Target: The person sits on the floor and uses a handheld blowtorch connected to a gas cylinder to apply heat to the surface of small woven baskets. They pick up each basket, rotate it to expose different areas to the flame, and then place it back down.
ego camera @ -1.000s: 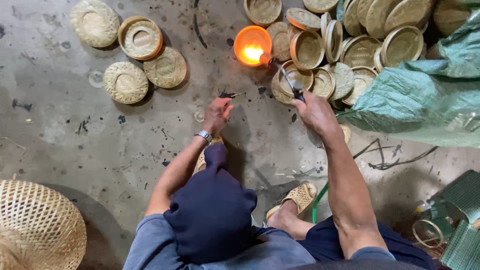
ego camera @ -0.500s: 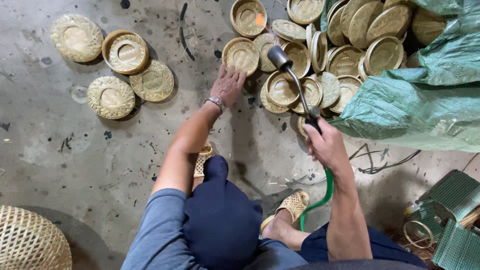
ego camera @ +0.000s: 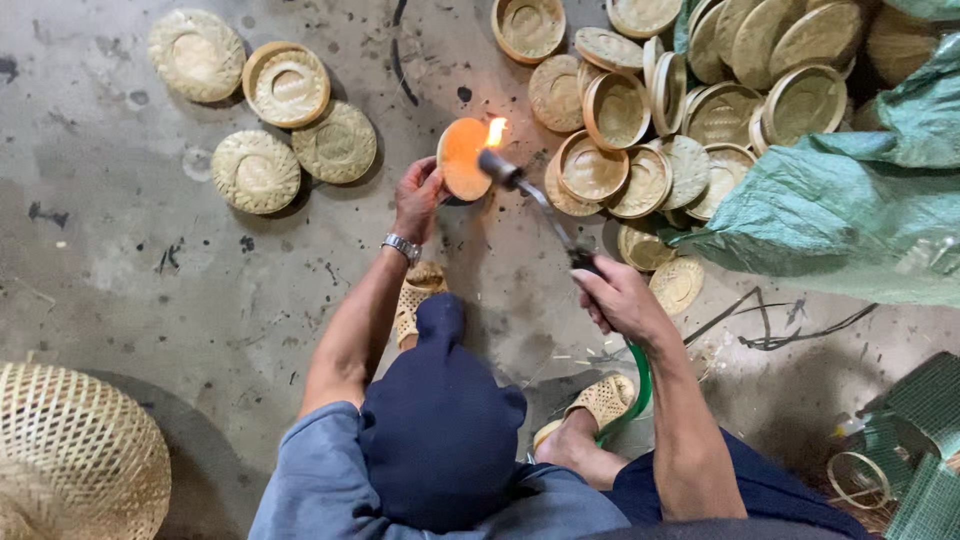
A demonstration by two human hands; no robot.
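My left hand (ego camera: 417, 195), with a wristwatch on the wrist, holds a small round woven basket lid (ego camera: 463, 158) tilted up on its edge over the concrete floor. My right hand (ego camera: 620, 295) grips the handle of a gas torch (ego camera: 530, 195) whose nozzle points at the lid. A flame (ego camera: 495, 130) burns at the nozzle and lights the lid orange. A green hose (ego camera: 638, 385) runs from the torch back past my right foot.
A pile of round woven baskets (ego camera: 690, 110) lies at the upper right beside a green tarp (ego camera: 850, 200). Several more baskets (ego camera: 275, 130) lie at the upper left. A large woven basket (ego camera: 75, 455) stands at the lower left. Black cables (ego camera: 760, 320) trail at right.
My left hand has picked a lid from the pile and pulled it toward me. The torch now burns with a flame against it; half a second ago no flame showed.
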